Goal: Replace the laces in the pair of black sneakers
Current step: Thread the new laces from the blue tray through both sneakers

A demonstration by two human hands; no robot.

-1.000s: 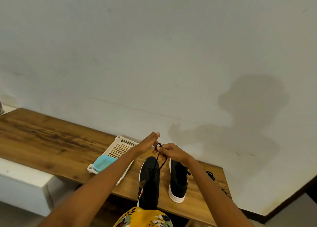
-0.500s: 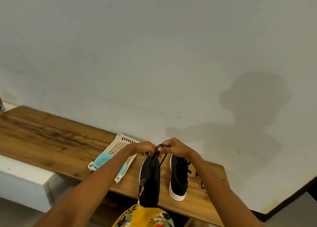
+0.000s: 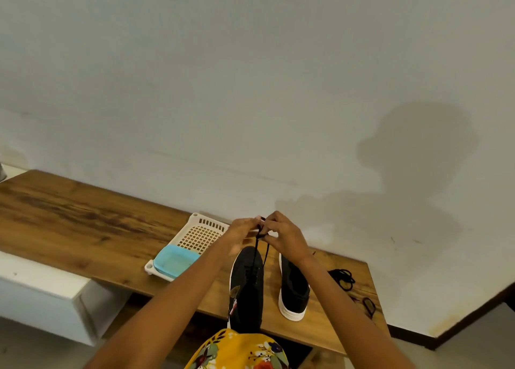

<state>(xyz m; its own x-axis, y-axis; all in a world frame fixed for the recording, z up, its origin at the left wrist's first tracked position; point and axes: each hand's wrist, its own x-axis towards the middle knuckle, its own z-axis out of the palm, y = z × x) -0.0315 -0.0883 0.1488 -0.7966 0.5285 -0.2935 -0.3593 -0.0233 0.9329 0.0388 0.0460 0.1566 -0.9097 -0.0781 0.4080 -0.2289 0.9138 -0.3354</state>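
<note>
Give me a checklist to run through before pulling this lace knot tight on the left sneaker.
1. Both hands on the lace: left hand and right hand pinch the black lace above the shoe. Ok.
2. Both lace strands run down to the left sneaker. Ok.
3. Strands threaded through every eyelet: too small to see. Cannot tell.
4. Sneaker steady: its heel overhangs the wooden bench's near edge. Not ok.
5. Right sneaker laced: no lace seen on it. Not ok.
6. Spare lace at hand: loose black lace lies right of the shoes. Ok.
</note>
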